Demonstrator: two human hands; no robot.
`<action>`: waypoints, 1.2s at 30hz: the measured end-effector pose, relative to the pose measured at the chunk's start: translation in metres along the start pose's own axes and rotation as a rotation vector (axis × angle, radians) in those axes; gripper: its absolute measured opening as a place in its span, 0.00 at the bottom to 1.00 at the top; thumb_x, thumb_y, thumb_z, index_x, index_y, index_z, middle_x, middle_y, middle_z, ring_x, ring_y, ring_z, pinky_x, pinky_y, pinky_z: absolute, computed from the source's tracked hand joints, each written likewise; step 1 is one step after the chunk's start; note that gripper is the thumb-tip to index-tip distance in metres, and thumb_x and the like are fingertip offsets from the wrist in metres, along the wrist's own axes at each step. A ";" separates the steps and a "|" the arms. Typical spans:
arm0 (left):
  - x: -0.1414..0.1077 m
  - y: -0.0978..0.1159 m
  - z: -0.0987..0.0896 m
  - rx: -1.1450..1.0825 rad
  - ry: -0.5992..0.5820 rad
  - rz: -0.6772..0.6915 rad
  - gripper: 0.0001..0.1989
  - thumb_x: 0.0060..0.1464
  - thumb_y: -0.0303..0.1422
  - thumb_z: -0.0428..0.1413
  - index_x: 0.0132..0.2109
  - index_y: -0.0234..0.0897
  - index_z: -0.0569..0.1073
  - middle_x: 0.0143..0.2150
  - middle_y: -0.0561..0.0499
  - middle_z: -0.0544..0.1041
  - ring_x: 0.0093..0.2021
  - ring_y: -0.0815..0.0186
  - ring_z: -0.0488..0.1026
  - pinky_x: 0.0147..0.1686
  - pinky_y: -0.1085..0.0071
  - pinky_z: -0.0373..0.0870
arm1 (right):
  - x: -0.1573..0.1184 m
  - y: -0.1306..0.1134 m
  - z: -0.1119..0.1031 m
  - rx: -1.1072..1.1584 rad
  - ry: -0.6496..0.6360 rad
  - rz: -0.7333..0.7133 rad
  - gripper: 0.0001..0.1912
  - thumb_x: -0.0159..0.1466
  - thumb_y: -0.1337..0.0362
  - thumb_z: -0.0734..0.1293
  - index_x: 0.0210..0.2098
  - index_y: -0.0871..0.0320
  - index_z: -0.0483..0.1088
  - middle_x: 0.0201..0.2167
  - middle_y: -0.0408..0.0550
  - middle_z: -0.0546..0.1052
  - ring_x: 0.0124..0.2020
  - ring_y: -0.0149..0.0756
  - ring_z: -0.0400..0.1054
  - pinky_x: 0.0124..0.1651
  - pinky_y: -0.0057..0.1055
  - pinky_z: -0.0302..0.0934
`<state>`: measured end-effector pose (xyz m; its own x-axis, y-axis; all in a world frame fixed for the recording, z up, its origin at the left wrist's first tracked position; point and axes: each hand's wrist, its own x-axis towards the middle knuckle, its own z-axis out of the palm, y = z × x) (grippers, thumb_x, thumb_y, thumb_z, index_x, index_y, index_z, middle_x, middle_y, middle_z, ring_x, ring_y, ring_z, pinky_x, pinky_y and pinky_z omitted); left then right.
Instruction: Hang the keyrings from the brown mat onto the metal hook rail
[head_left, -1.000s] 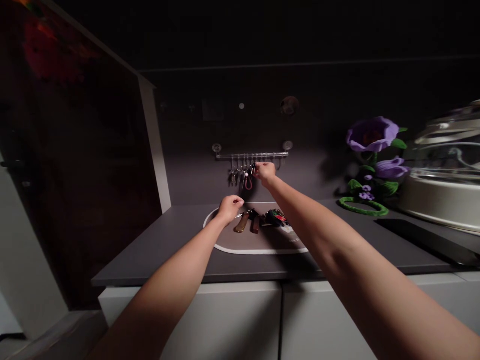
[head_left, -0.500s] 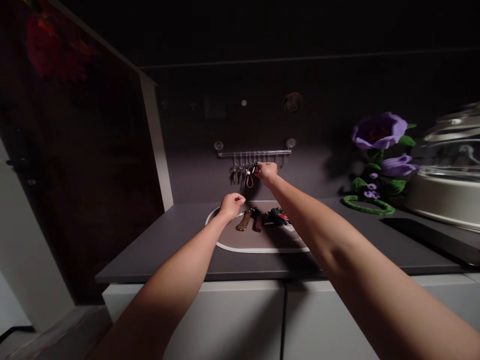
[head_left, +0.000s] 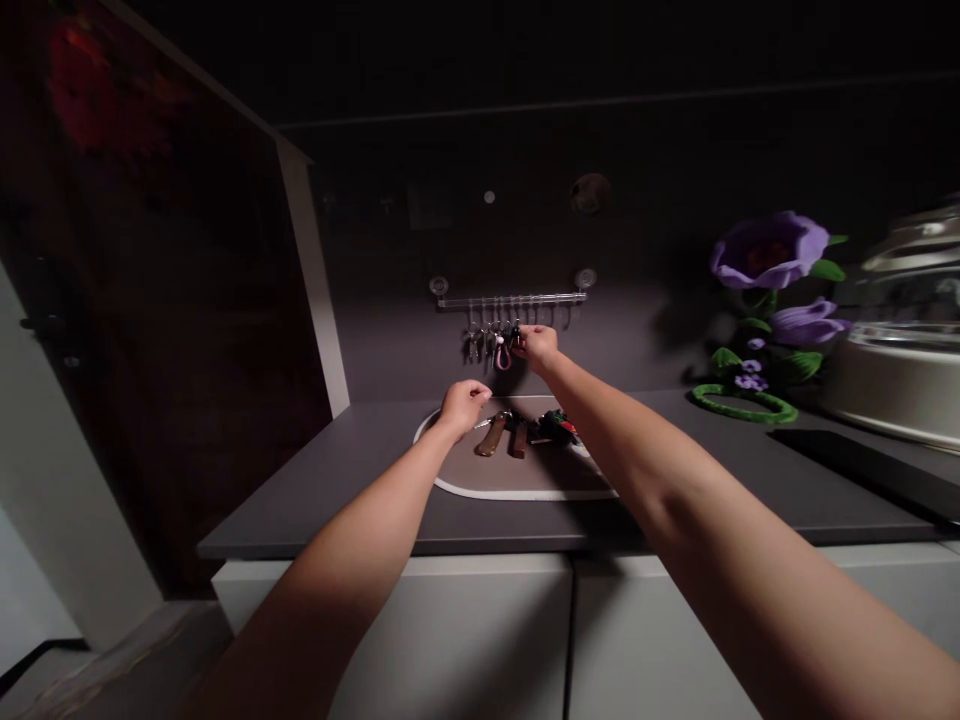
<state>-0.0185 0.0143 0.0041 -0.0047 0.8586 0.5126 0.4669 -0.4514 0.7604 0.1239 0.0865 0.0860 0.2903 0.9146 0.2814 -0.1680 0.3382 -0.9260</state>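
Note:
My right hand (head_left: pixel 538 346) reaches up to the clear hook rail (head_left: pixel 517 299) on the wall. Its fingers are closed on a small dark keychain (head_left: pixel 516 337) just below the hooks; whether its ring sits on a hook is too small to tell. Left of it hang several metal keys (head_left: pixel 473 347) and a pink loop strap (head_left: pixel 502 356). Lower down, my left hand (head_left: pixel 463 407) hovers over the left part of an oval mat (head_left: pixel 480 485), thumb and fingers pinched together with nothing visible in them. Near it on the mat lie a brown key fob (head_left: pixel 492 437) and a reddish-brown one (head_left: pixel 520 441).
More dark keychains (head_left: pixel 555 427) lie on the mat, partly behind my right forearm. A purple flower decoration (head_left: pixel 769 250), a flat black object (head_left: pixel 855 470) and a glass-topped container (head_left: pixel 900 370) occupy the right of the grey counter (head_left: pixel 315 480). A dark door (head_left: pixel 187 300) stands left.
The view has shifted slightly. The keychain at my right fingertips now hangs more upright beneath the rail, beside the pink strap. My left hand has kept nearly the same place and pinch.

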 end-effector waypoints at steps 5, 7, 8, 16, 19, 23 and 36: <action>0.001 -0.002 -0.001 -0.035 0.017 -0.035 0.05 0.47 0.27 0.54 0.30 0.32 0.75 0.25 0.51 0.73 0.25 0.72 0.66 0.29 0.75 0.61 | 0.001 0.001 0.000 -0.073 -0.007 -0.011 0.04 0.57 0.72 0.60 0.27 0.63 0.65 0.15 0.38 0.64 0.17 0.20 0.58 0.24 0.19 0.59; 0.001 -0.002 -0.001 -0.038 0.018 -0.038 0.05 0.47 0.27 0.54 0.30 0.31 0.74 0.25 0.51 0.73 0.25 0.72 0.66 0.28 0.75 0.61 | 0.000 -0.001 -0.001 -0.097 -0.014 -0.007 0.04 0.57 0.72 0.60 0.27 0.63 0.66 0.15 0.37 0.63 0.16 0.19 0.56 0.23 0.18 0.57; 0.001 -0.001 -0.002 -0.039 0.017 -0.037 0.05 0.47 0.27 0.54 0.30 0.31 0.74 0.25 0.51 0.72 0.25 0.72 0.65 0.28 0.75 0.61 | -0.001 -0.002 -0.002 -0.105 -0.018 -0.004 0.04 0.58 0.72 0.60 0.27 0.63 0.65 0.15 0.38 0.63 0.16 0.19 0.56 0.22 0.18 0.56; 0.001 -0.002 -0.002 -0.043 0.000 -0.045 0.05 0.47 0.26 0.54 0.30 0.31 0.75 0.25 0.51 0.73 0.26 0.71 0.66 0.30 0.74 0.62 | -0.006 -0.010 -0.008 -0.136 -0.062 0.014 0.05 0.58 0.73 0.60 0.26 0.63 0.65 0.18 0.39 0.65 0.17 0.19 0.57 0.23 0.19 0.56; 0.000 -0.002 -0.002 -0.041 -0.009 -0.046 0.05 0.46 0.26 0.54 0.30 0.32 0.75 0.25 0.52 0.73 0.26 0.71 0.67 0.31 0.74 0.62 | -0.007 -0.013 -0.010 -0.157 -0.088 0.020 0.05 0.58 0.74 0.61 0.26 0.62 0.64 0.18 0.39 0.65 0.18 0.19 0.57 0.24 0.20 0.56; -0.002 0.001 -0.002 -0.020 -0.030 -0.042 0.05 0.47 0.25 0.54 0.30 0.31 0.75 0.26 0.51 0.74 0.27 0.71 0.67 0.31 0.74 0.63 | -0.010 -0.017 -0.012 -0.199 -0.131 0.022 0.04 0.57 0.74 0.62 0.26 0.62 0.65 0.19 0.38 0.65 0.18 0.19 0.57 0.26 0.20 0.57; -0.010 0.008 -0.002 0.183 -0.217 0.133 0.09 0.49 0.27 0.54 0.37 0.33 0.76 0.36 0.48 0.77 0.35 0.67 0.71 0.39 0.72 0.65 | -0.029 -0.024 -0.019 -0.325 -0.111 0.049 0.07 0.58 0.74 0.62 0.37 0.61 0.65 0.25 0.43 0.69 0.20 0.21 0.58 0.29 0.25 0.60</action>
<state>-0.0164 0.0016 0.0057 0.2471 0.8358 0.4902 0.6025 -0.5287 0.5979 0.1378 0.0476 0.0955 0.1823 0.9525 0.2440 0.1345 0.2217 -0.9658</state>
